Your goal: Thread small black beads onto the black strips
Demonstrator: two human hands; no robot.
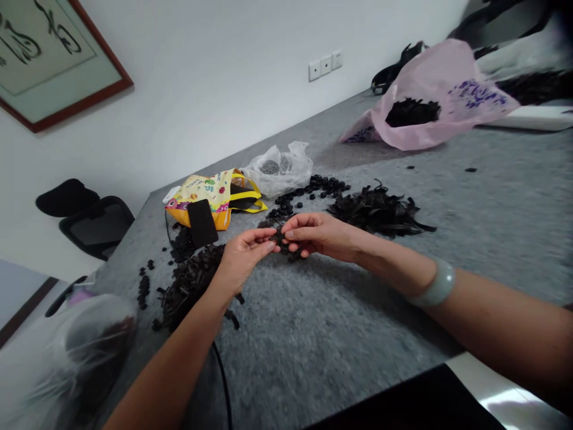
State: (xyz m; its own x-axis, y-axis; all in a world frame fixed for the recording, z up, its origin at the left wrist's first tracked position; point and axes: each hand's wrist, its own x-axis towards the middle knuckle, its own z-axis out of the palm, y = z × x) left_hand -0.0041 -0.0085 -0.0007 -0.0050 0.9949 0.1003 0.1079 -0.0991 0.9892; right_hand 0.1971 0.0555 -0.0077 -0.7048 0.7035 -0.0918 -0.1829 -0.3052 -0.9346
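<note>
My left hand (244, 254) and my right hand (311, 235) meet fingertip to fingertip above the grey table (286, 334). Between the pinched fingers is a small dark piece (278, 237), partly covered by them. Small black pieces (329, 185) lie scattered just beyond the hands. A pile of black strips (376, 209) sits behind my right forearm, and another dark pile (190, 280) lies beside and behind my left forearm.
A yellow patterned bag (206, 191) with a black phone-like slab (203, 223) against it stands back left. Behind are a clear plastic bag (282, 170) and a pink bag (452, 89) holding black material. A black cable (224, 382) runs along the near side.
</note>
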